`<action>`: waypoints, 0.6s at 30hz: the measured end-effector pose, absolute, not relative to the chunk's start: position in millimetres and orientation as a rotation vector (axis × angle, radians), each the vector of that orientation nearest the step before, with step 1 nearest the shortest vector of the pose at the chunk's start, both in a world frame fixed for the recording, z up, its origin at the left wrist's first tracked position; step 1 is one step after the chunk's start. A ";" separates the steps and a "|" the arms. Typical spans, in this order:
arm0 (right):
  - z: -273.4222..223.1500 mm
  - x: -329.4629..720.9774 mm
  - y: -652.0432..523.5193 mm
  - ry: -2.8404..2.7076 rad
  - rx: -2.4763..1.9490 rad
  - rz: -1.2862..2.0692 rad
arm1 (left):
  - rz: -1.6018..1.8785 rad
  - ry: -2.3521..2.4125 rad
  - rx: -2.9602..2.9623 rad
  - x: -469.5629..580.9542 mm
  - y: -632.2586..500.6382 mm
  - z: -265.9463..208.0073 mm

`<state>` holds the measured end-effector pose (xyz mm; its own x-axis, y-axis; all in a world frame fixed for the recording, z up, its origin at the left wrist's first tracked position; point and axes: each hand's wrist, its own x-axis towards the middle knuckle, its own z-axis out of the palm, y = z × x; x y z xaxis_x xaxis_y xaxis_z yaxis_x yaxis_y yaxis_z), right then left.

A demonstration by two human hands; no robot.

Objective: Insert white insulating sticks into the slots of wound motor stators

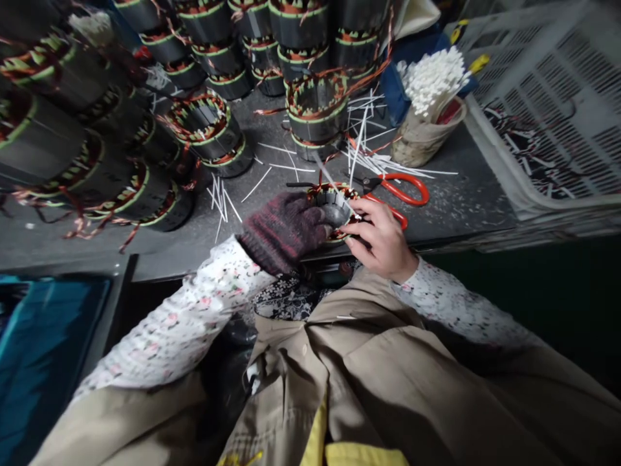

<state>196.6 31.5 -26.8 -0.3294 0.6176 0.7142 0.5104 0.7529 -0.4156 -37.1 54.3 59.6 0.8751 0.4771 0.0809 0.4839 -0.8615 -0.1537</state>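
Note:
A motor stator (334, 212) with copper windings lies at the bench's front edge, its round opening facing up. My left hand (290, 230), in a dark maroon knitted glove, is closed over its left side, fingertips at the inner rim. My bare right hand (383, 241) pinches a white cable tie (330, 176) at the stator's right rim. The strip's long end slants up and away to the left; the fingers partly hide its near end. Just beyond the right hand rest scissors (407, 188) with red handles, their blades near the stator.
Stacked stators (223, 58) stand at the back and left. A single stator (317, 120) sits straight ahead. Loose cable ties (378, 155) are strewn on the bench (466, 194). At right are a cup (422, 145) full of ties and a white plastic basket (548, 110).

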 end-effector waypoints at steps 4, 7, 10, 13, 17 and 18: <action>-14.5 231.2 83.0 -1.631 -0.972 0.133 | -0.463 -0.607 -2.959 -43.1 60.6 53.7; -13.0 266.3 142.9 -1.442 -1.199 0.000 | -0.543 -0.522 -3.017 -44.6 67.5 43.8; -14.4 290.5 188.5 -1.526 -1.301 -0.130 | -0.724 -0.519 -3.060 -40.3 67.2 28.8; -11.9 299.9 198.0 -1.580 -1.298 -0.095 | -0.916 -0.717 -2.945 -32.3 54.8 10.0; -0.8 290.0 155.5 -1.538 -1.156 0.258 | -1.067 -1.003 -2.623 -15.9 33.2 -10.2; 2.7 283.4 138.1 -1.535 -1.120 0.335 | -1.102 -1.062 -2.547 -11.7 29.6 -13.4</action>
